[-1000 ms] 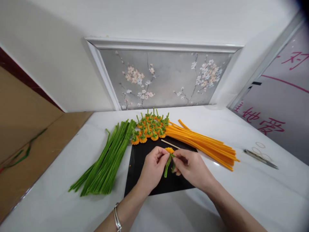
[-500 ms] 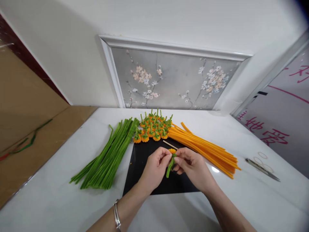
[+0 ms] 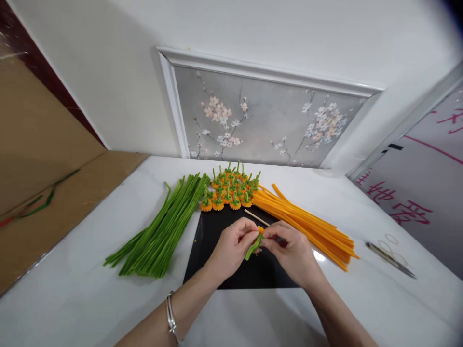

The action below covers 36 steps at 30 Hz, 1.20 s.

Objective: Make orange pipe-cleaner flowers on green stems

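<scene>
Over the black mat (image 3: pixel 213 231), my left hand (image 3: pixel 234 246) and my right hand (image 3: pixel 291 248) pinch a small orange and green fuzzy piece (image 3: pixel 253 246) between their fingertips. Its orange part is at the top, partly hidden by the fingers, and a green stem slants down to the left. A thin pale stick (image 3: pixel 255 217) lies just behind the hands. Several finished-looking orange pieces with green stems (image 3: pixel 235 202) stand grouped at the back of the mat. Green fuzzy stems (image 3: pixel 162 231) lie in a bundle on the left, orange ones (image 3: pixel 311 221) on the right.
On the right of the white table (image 3: pixel 383 303) lie metal scissors or tweezers (image 3: pixel 390 260) beside thin rubber bands (image 3: pixel 391 239). Brown cardboard (image 3: pixel 72 193) is at the left. A wall with a framed floral panel (image 3: pixel 267 120) rises behind; a whiteboard (image 3: pixel 427 178) stands right.
The green stem of the held piece has tilted further to the left and its orange part is more covered by fingers. The camera view has shifted slightly.
</scene>
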Each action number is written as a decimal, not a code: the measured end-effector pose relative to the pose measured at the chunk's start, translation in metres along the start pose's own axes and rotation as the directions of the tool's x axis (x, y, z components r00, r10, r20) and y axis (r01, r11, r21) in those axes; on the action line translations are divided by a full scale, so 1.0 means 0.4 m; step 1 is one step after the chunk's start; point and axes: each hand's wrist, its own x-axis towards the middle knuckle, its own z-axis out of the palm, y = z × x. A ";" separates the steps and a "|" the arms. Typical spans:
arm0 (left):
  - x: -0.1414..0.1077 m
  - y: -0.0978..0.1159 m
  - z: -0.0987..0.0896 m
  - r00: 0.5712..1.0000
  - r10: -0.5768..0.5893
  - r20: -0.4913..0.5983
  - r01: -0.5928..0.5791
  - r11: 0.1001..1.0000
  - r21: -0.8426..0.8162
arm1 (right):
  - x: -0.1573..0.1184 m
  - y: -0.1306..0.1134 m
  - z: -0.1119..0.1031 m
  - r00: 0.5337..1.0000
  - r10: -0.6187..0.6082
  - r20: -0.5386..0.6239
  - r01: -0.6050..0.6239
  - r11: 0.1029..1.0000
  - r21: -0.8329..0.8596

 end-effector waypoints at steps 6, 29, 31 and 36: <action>-0.003 0.005 -0.013 0.993 -0.058 0.104 0.046 0.992 0.117 | -0.005 -0.006 -0.009 0.995 -0.052 0.080 0.063 0.988 -0.139; -0.009 0.012 -0.022 0.938 0.317 0.144 -0.333 0.702 0.629 | -0.005 0.003 -0.007 0.959 0.194 0.206 -0.216 0.973 0.087; -0.012 0.005 -0.021 0.935 0.310 0.169 -0.340 0.661 0.669 | -0.006 0.001 0.000 0.957 0.209 0.202 -0.224 0.973 0.058; -0.012 -0.001 -0.025 0.964 0.224 0.141 -0.261 0.711 0.653 | -0.004 0.002 0.000 0.983 0.066 0.174 -0.057 0.997 -0.052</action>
